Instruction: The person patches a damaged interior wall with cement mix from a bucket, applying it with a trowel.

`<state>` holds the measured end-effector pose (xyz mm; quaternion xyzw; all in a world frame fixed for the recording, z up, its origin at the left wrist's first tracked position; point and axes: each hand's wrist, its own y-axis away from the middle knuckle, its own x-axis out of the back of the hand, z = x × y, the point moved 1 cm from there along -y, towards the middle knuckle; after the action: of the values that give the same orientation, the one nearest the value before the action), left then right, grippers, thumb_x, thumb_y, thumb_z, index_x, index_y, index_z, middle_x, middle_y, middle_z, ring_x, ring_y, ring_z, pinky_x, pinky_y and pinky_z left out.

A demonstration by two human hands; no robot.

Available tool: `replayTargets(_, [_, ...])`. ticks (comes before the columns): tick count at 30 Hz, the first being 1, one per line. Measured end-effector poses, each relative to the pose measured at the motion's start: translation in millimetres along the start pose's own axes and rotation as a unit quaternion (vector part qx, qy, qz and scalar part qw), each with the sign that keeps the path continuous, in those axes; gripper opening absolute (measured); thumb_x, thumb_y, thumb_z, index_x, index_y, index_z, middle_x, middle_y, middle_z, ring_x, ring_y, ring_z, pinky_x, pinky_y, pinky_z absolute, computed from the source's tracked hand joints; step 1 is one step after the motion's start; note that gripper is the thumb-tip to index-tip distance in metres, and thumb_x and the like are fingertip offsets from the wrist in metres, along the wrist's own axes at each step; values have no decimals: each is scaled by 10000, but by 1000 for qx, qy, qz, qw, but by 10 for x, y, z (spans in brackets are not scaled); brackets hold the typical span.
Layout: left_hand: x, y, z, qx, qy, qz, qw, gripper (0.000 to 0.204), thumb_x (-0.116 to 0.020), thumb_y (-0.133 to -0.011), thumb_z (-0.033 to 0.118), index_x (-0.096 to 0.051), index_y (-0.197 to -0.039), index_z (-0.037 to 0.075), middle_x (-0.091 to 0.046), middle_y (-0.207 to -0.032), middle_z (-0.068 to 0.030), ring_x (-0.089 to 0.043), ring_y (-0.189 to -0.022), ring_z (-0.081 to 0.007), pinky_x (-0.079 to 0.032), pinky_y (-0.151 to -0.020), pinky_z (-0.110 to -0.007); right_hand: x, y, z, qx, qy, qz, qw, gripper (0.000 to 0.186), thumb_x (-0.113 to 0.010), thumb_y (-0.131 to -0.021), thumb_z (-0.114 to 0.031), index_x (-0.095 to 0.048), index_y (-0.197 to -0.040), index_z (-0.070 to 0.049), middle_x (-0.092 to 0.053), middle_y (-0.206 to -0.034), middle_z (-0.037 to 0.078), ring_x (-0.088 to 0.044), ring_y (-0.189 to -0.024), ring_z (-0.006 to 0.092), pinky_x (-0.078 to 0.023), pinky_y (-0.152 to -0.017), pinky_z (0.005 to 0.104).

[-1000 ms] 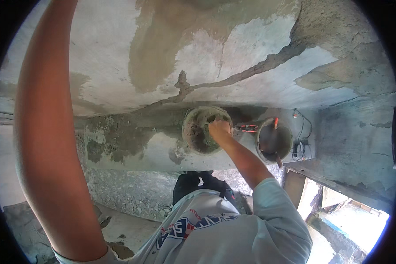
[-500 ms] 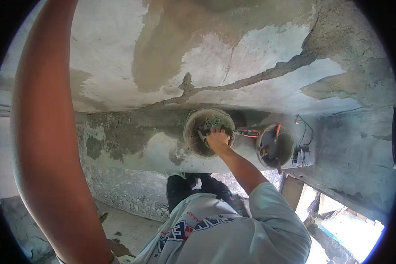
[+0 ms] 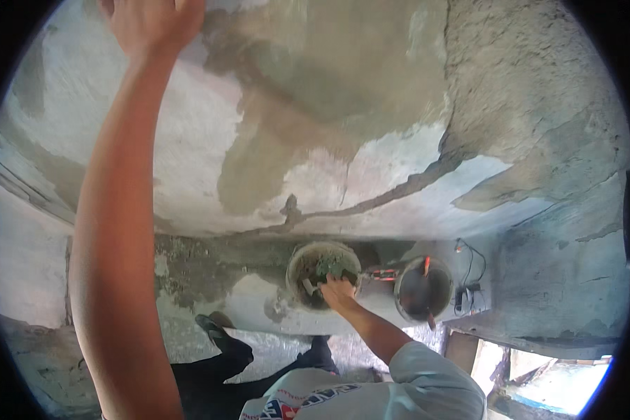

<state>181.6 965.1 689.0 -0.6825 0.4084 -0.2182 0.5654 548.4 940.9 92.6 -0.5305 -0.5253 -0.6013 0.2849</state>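
Against the wall (image 3: 210,133) at the upper left, my left hand (image 3: 157,28) is raised on an outstretched arm. Its finger bases look spread, while the fingertips lie beyond the frame's upper edge. My right hand (image 3: 337,291) reaches into a round bucket (image 3: 291,271) holding wet grey-green mortar (image 3: 334,263). The fingers are closed round what looks like a trowel (image 3: 309,285), whose pale end sticks out to the left. My hand hides most of this tool.
Right of the bucket, a second bucket (image 3: 397,297) holds grey contents and an orange-handled tool (image 3: 427,264). An orange-and-black tool (image 3: 383,275) lies between the buckets. A cable (image 3: 481,260) runs to a small device (image 3: 469,299) on the ledge (image 3: 248,301). A crack (image 3: 392,199) crosses the wall.
The view has tilted upward, so more wall shows and the buckets sit lower. My left hand has come into view at the top. The right hand stays in the bucket.
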Motion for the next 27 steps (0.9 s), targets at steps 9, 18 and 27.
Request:
replayTargets(9, [172,-87,81,-2,27,-78,997,664,-472,-1062,445,-396,-1677,206,-295,-1768,-162,-186,-1661,-351,-38,-1352,-543,117,214,77,-86,-178,-68,978,374,-628,-1006,-228,-730,-1363,-275,-667,-1367,184,-720,-1184,429,-608,-966,534])
replayTargets(18, [609,775,38,95,161,-160,969,655,-605,-1038,397,-459,-1658,243,-293,-1782,-110,-219,-1641,-425,-43,-1294,-657,652,1158,-122,-114,-349,239,899,392,-725,-935,-226,-722,-1325,-188,-732,-1173,149,-745,-993,417,-612,-827,517])
replayTargets(27, [1339,2217,198,362,193,-301,861,918,-601,-1055,512,-149,-1748,114,89,-1798,-262,131,-1650,-474,100,-1253,-703,3041,1422,40,11,-260,522,813,269,-784,-942,-147,-713,-1175,-31,-744,-989,178,-739,-813,386,-591,-706,429])
